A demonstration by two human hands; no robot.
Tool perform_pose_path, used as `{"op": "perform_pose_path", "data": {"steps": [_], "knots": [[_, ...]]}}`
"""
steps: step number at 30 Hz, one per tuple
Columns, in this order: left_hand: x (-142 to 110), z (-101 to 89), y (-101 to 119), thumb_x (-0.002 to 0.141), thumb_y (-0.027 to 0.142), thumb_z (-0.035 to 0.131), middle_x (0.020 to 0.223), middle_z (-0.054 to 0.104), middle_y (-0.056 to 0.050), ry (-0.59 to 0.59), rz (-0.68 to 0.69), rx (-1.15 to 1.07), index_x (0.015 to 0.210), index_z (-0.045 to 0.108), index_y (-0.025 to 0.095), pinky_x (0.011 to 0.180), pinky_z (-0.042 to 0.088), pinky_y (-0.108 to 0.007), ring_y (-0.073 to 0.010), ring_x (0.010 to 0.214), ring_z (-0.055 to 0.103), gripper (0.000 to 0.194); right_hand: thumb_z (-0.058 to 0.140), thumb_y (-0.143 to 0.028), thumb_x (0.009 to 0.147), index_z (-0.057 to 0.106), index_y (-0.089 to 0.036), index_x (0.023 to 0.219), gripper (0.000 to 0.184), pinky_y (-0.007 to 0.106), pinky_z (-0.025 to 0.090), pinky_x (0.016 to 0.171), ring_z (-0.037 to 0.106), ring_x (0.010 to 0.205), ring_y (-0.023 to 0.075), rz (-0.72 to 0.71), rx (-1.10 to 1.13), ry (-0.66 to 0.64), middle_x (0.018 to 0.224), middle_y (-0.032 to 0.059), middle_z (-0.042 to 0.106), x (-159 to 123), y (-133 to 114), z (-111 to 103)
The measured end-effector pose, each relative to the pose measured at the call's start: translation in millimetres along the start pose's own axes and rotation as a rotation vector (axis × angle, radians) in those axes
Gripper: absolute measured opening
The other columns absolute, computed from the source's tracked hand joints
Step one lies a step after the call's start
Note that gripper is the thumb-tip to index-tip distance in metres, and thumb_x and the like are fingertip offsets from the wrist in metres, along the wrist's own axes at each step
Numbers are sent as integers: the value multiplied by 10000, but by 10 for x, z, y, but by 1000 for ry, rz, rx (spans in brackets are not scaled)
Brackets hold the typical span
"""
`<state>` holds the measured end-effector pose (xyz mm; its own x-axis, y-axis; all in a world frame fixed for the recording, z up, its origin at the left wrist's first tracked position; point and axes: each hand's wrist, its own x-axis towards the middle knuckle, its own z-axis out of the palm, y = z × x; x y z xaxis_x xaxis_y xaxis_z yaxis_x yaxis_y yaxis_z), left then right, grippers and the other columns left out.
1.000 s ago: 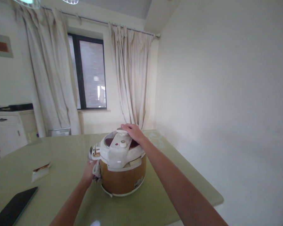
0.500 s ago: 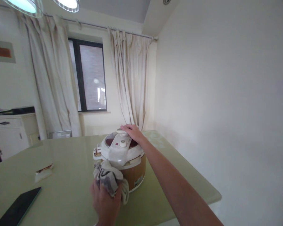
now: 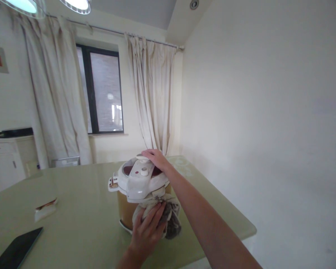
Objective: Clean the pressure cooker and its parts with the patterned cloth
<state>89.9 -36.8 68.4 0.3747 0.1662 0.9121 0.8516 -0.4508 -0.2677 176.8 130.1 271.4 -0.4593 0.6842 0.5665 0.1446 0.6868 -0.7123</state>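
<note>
A white and tan electric pressure cooker (image 3: 141,181) stands upright on the table, its white lid closed on top. My right hand (image 3: 154,156) grips the lid's handle from above, its fingers curled over the far side and partly hidden. Down at the lower front of the cooker, my left hand (image 3: 149,226) holds a crumpled grey-and-white cloth (image 3: 172,218) pressed against the tan side. The cloth covers the right part of that side.
The cooker sits on a pale green tabletop (image 3: 81,209) with its right edge near a white wall. A dark flat tablet-like object (image 3: 18,246) and a small whitish packet (image 3: 45,210) lie on the left. Behind are curtains (image 3: 155,93) and a window (image 3: 105,91).
My left hand has slid the cloth from the cooker's left front across to its right front. My right hand stays on the lid handle. The view has shifted slightly to the right.
</note>
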Motion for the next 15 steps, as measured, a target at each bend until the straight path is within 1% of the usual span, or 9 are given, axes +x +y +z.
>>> {"op": "perform_pose_path", "data": {"steps": [2, 5, 6, 8, 10, 12, 13, 14, 15], "knots": [[50, 4, 21, 954, 320, 719, 1306, 789, 9, -48, 40, 24, 918, 789, 326, 1269, 279, -468, -203, 1179, 709, 79, 639, -492, 985, 824, -222, 1034, 330, 334, 507, 1017, 730, 1108, 227, -6, -10, 67, 1102, 44, 824, 3, -4, -14], [-30, 20, 60, 968, 377, 695, 1302, 786, 23, -210, 185, 49, 997, 797, 335, 1205, 370, -431, -203, 1212, 687, 114, 578, -402, 1020, 792, -190, 1034, 301, 332, 507, 1007, 714, 1086, 214, -21, -100, 218, 1097, 70, 803, 17, -25, -26], [-78, 21, 73, 972, 382, 685, 1276, 794, 24, -267, 209, 53, 1011, 798, 334, 1173, 407, -425, -205, 1209, 685, 130, 581, -379, 1018, 783, -181, 1046, 284, 345, 496, 1031, 702, 1105, 219, -40, -157, 240, 1114, 85, 793, 10, -52, -25], [-178, -4, 97, 962, 342, 683, 1195, 813, 17, -352, 187, 52, 975, 802, 327, 1103, 473, -425, -214, 1167, 696, 121, 640, -362, 987, 762, -166, 1136, 274, 382, 446, 1119, 655, 1206, 242, -134, -279, 230, 1216, 120, 758, -62, -157, -17], [-256, -87, 109, 919, 261, 705, 1127, 824, 2, -417, 101, 32, 901, 801, 316, 1059, 512, -440, -227, 1125, 708, 112, 680, -364, 967, 713, -176, 1290, 375, 411, 361, 1213, 569, 1350, 261, -278, -364, 210, 1390, 141, 680, -261, -334, -10], [-278, -233, 97, 831, 203, 742, 1094, 825, -21, -482, -28, -33, 867, 803, 313, 1039, 535, -469, -254, 1112, 714, 131, 632, -373, 1002, 651, -213, 1405, 434, 425, 321, 1249, 509, 1426, 258, -373, -371, 194, 1498, 129, 611, -619, -551, -1], [-258, -324, 82, 782, 179, 751, 1085, 823, -29, -510, -119, -85, 865, 808, 317, 1021, 550, -474, -266, 1110, 715, 171, 594, -382, 1026, 641, -241, 1423, 424, 433, 325, 1250, 511, 1428, 254, -383, -354, 174, 1499, 113, 613, -853, -654, 10], [-214, -421, 62, 747, 151, 741, 1086, 820, -36, -531, -234, -143, 877, 814, 323, 1003, 564, -470, -274, 1115, 715, 227, 578, -399, 1037, 652, -265, 1411, 404, 437, 350, 1236, 546, 1394, 254, -372, -325, 127, 1451, 99, 649, -1112, -744, 30], [-143, -517, 42, 726, 127, 717, 1089, 815, -45, -536, -356, -215, 894, 819, 323, 981, 579, -456, -276, 1113, 715, 277, 586, -427, 1035, 683, -295, 1369, 373, 442, 383, 1214, 593, 1338, 257, -344, -294, 51, 1366, 83, 697, -1385, -813, 61]]}}
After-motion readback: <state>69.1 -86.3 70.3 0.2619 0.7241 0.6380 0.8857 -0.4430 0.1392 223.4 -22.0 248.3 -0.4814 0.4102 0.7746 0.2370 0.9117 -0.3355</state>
